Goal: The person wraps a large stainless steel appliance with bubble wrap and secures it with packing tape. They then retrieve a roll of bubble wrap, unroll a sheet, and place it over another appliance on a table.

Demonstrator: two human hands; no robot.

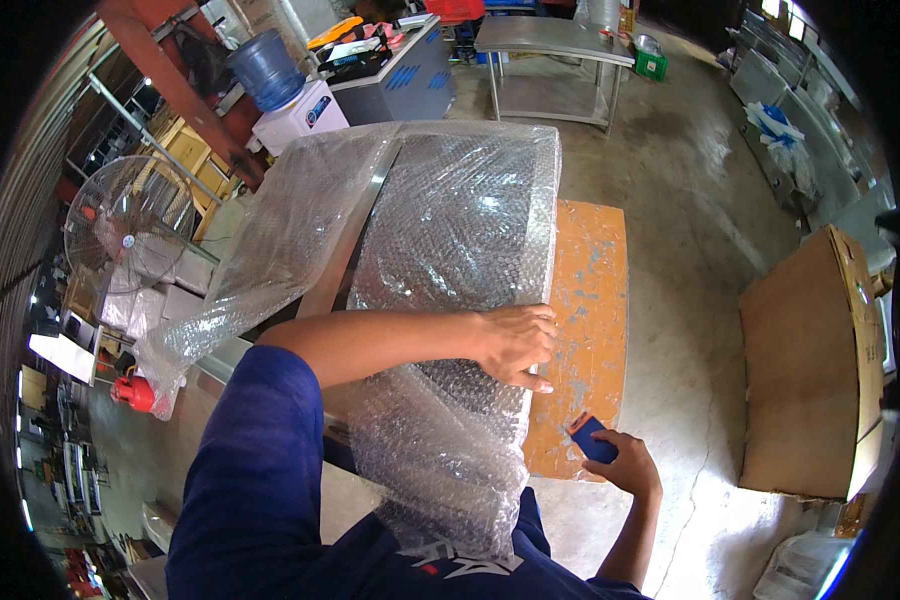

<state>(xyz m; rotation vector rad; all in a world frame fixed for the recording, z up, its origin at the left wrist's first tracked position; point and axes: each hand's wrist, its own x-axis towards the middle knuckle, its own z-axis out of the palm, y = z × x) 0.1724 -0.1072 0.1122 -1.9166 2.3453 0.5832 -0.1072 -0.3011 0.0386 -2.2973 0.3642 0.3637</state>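
Clear bubble wrap [450, 230] covers a large, flat-sided object with a metal edge strip [375, 185]; its kind is hidden beneath. My left hand [515, 345] reaches across and lies at the wrap's right edge, fingers curled over that edge and holding the film against the object. A loose end of the wrap [440, 460] hangs toward my body. In my right hand [628, 465], to the right and lower, is a small flat blue block with an orange end [592, 438], pinched between thumb and fingers above the board.
A worn orange-brown board [590, 290] sits under the wrapped object. On the right stands a large cardboard box [805, 370]. A steel table [550, 40] is at the back, a fan [128, 240] and a water dispenser [300, 115] at the left. A red canister [133, 393] stands lower left.
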